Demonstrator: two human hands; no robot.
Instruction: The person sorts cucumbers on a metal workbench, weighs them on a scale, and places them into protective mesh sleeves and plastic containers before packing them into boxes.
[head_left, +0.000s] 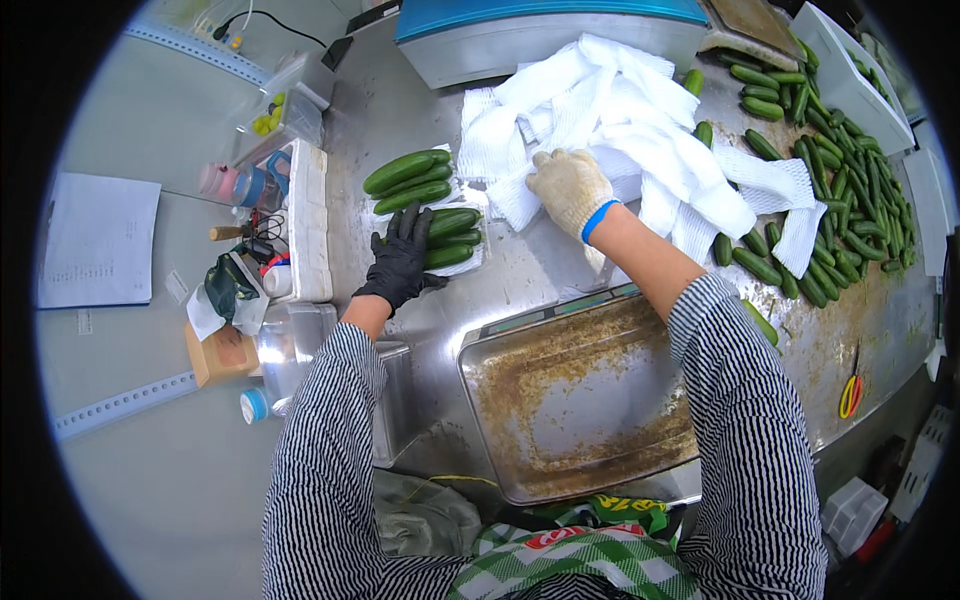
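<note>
My left hand (400, 255), in a black glove, lies across the left end of a small group of cucumbers (451, 238). Its fingers are at the far side and the thumb at the near side. Beneath these cucumbers is a white foam net (478, 259). Just beyond them, another group of cucumbers (409, 180) rests on white netting. My right hand (571, 187) wears a cream knit glove with a blue cuff. Its fingers curl at the left part of a heap of white foam net sleeves (637, 135); the fingertips are partly hidden.
A stained metal tray (592, 397) lies nearest me. Loose cucumbers (855, 195) heap up at the right, with scissors (852, 394) nearer. A scale (754, 30) and a white crate (851, 71) stand behind. At the left are a foam box (311, 225) and a clear plastic jar (292, 345).
</note>
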